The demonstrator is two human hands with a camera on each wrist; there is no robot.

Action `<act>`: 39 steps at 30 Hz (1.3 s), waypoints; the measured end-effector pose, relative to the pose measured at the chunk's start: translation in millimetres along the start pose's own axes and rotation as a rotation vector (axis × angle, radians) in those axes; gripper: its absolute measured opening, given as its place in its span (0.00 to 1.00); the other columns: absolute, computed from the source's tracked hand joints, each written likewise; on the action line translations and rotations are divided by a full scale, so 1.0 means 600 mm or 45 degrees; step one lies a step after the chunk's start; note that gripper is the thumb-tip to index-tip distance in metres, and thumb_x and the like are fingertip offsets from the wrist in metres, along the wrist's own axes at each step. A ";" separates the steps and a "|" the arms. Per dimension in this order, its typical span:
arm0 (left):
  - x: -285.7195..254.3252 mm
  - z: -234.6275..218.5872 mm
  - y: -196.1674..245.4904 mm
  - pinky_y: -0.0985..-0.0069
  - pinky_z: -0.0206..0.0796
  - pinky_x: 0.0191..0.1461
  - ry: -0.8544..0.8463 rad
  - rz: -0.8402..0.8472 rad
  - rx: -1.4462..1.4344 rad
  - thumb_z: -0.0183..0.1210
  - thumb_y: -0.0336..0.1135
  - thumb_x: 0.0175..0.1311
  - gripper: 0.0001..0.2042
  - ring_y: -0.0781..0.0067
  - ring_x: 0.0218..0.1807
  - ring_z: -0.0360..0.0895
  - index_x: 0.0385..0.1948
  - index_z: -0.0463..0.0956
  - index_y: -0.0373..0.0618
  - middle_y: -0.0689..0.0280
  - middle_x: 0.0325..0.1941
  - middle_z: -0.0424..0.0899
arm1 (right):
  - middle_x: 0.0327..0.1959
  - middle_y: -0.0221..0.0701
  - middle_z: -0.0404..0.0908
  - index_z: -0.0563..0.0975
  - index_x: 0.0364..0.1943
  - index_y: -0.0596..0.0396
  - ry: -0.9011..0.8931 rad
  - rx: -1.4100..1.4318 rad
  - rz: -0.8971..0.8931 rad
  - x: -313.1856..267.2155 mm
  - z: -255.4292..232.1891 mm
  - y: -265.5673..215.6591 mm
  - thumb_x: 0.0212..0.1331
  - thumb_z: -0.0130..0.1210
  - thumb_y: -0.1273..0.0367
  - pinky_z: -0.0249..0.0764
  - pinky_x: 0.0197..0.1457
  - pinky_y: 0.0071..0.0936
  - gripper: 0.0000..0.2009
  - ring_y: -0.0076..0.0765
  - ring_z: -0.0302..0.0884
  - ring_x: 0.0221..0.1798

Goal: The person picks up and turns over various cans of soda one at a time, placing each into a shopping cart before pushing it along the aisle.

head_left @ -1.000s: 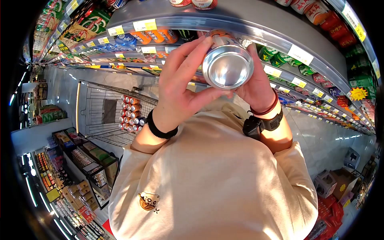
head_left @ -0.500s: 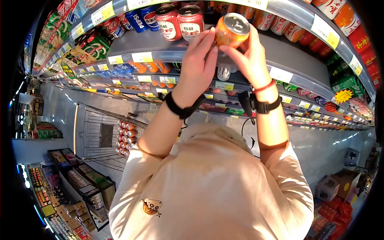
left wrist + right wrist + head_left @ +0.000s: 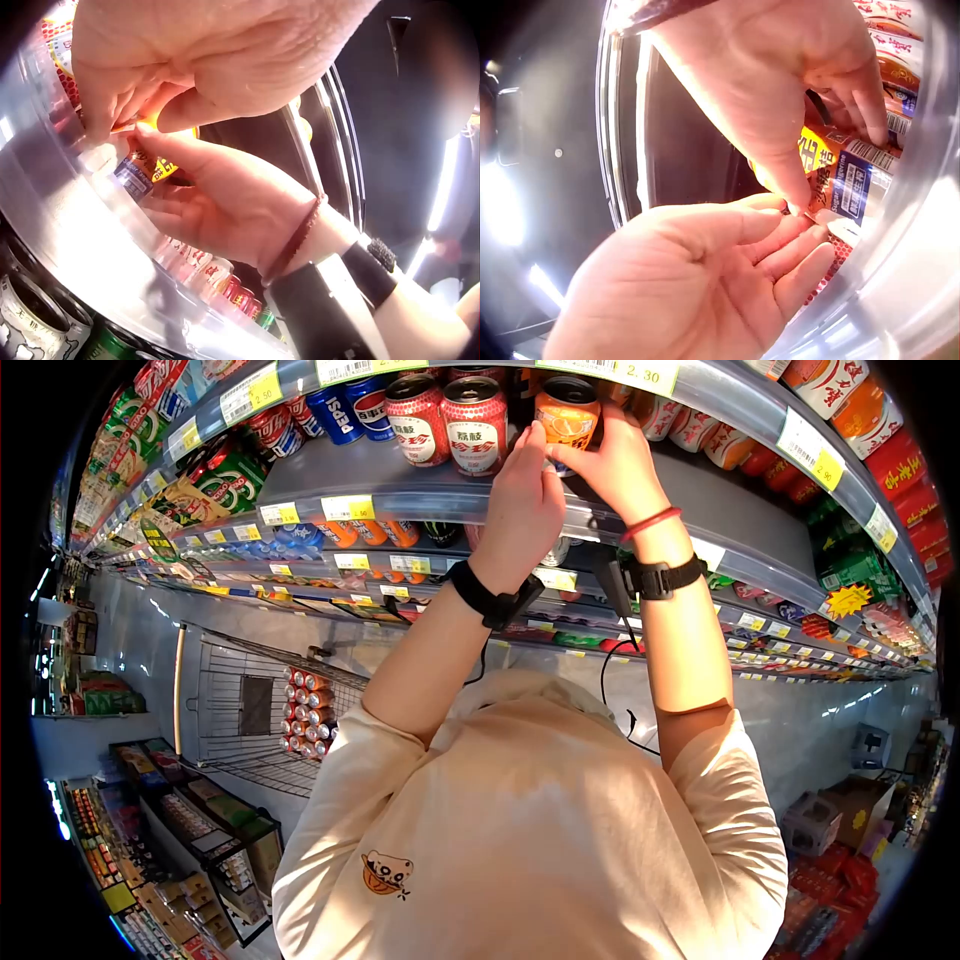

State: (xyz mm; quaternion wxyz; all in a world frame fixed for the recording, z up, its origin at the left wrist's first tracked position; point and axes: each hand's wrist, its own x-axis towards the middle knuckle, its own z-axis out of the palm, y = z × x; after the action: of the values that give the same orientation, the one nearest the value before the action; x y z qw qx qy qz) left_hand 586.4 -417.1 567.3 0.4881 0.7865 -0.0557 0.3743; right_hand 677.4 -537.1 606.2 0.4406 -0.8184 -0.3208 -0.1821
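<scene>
An orange drink can [image 3: 567, 422] stands upright near the front of the shelf [image 3: 700, 490], beside two pink-and-white lychee drink cans [image 3: 475, 432]. My right hand [image 3: 622, 472] grips it from the right. In the right wrist view, thumb and fingers straddle the can's yellow and dark blue side [image 3: 853, 180]. My left hand [image 3: 525, 515] is at its left, fingers loosely extended with the tips by the can's lower side, near the right thumb. The left wrist view shows the can's blue lower part [image 3: 135, 176] between the hands, the rest mostly covered.
Blue Pepsi cans [image 3: 335, 415] stand left of the lychee cans, white-and-orange cans [image 3: 692, 428] to the right. A clear raised strip [image 3: 400, 510] with price tags edges the shelf. Behind my left arm, a wire cart [image 3: 240, 660] holds several stacked cans [image 3: 308, 710].
The can was held bottom-up close to the head camera, then turned top-up and carried forward. It has come down onto the shelf next to the lychee cans, both hands moving with it.
</scene>
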 end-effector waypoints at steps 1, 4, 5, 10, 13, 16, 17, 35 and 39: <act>0.004 0.001 -0.003 0.58 0.68 0.65 -0.022 0.063 0.040 0.49 0.21 0.64 0.20 0.39 0.63 0.73 0.59 0.68 0.27 0.39 0.59 0.75 | 0.51 0.52 0.81 0.74 0.55 0.59 -0.007 -0.004 -0.005 0.008 0.004 0.006 0.41 0.75 0.57 0.76 0.57 0.44 0.36 0.59 0.79 0.55; 0.003 -0.010 0.000 0.58 0.66 0.67 -0.030 0.169 0.097 0.49 0.22 0.64 0.20 0.39 0.63 0.73 0.58 0.69 0.27 0.39 0.60 0.75 | 0.52 0.48 0.82 0.73 0.57 0.59 -0.031 -0.123 0.054 0.039 0.018 0.023 0.42 0.74 0.54 0.76 0.58 0.41 0.37 0.55 0.79 0.56; -0.004 -0.017 0.004 0.58 0.65 0.67 -0.031 0.208 0.113 0.49 0.23 0.64 0.19 0.40 0.63 0.73 0.58 0.70 0.28 0.39 0.60 0.75 | 0.52 0.48 0.82 0.73 0.57 0.59 -0.041 -0.127 0.047 0.049 0.023 0.034 0.42 0.74 0.54 0.76 0.58 0.41 0.37 0.55 0.79 0.56; -0.065 -0.069 0.015 0.65 0.71 0.61 -0.048 -0.025 -0.071 0.48 0.21 0.66 0.17 0.47 0.58 0.80 0.54 0.79 0.36 0.45 0.58 0.80 | 0.58 0.48 0.79 0.69 0.64 0.58 -0.173 -0.423 0.126 0.081 0.031 0.023 0.42 0.73 0.46 0.72 0.65 0.40 0.46 0.53 0.76 0.62; -0.101 -0.135 0.008 0.66 0.72 0.59 0.004 0.164 0.058 0.48 0.19 0.65 0.17 0.49 0.56 0.81 0.52 0.79 0.37 0.47 0.55 0.82 | 0.58 0.48 0.80 0.69 0.63 0.58 0.116 -0.739 -0.129 0.096 0.072 0.088 0.40 0.72 0.41 0.73 0.64 0.41 0.49 0.53 0.76 0.63; -0.163 -0.216 -0.010 0.67 0.74 0.53 -0.074 -0.152 -0.015 0.51 0.21 0.64 0.15 0.51 0.49 0.83 0.50 0.80 0.39 0.51 0.48 0.85 | 0.48 0.45 0.85 0.81 0.52 0.58 -0.037 -0.685 -0.115 0.069 0.040 0.006 0.49 0.71 0.45 0.76 0.55 0.38 0.33 0.45 0.82 0.51; -0.188 -0.246 -0.019 0.67 0.74 0.52 -0.111 -0.300 -0.022 0.52 0.22 0.64 0.15 0.52 0.48 0.83 0.50 0.81 0.40 0.52 0.46 0.85 | 0.39 0.40 0.88 0.84 0.45 0.57 -0.142 -0.690 0.372 0.051 0.025 -0.045 0.54 0.69 0.49 0.78 0.49 0.34 0.26 0.36 0.84 0.41; -0.800 -0.752 -0.182 0.78 0.79 0.48 1.491 -1.542 -0.537 0.62 0.36 0.71 0.10 0.73 0.42 0.86 0.41 0.80 0.37 0.63 0.38 0.86 | 0.48 0.34 0.81 0.78 0.48 0.58 -1.429 0.799 -0.328 -0.438 0.737 -0.443 0.59 0.62 0.76 0.79 0.48 0.28 0.13 0.33 0.81 0.49; -0.862 -0.860 -0.216 0.79 0.78 0.46 1.678 -1.651 -0.513 0.62 0.41 0.70 0.13 0.74 0.39 0.85 0.37 0.79 0.39 0.64 0.34 0.85 | 0.49 0.34 0.82 0.79 0.49 0.58 -1.596 0.779 -0.246 -0.495 0.872 -0.518 0.61 0.62 0.73 0.79 0.48 0.29 0.13 0.32 0.81 0.49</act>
State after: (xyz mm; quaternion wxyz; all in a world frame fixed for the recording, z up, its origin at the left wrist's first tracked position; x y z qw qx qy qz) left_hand 0.4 -76.3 266.3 0.6608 0.1953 0.6156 0.3823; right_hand 256.3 -80.5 336.5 0.3652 -0.5762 -0.6223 0.3839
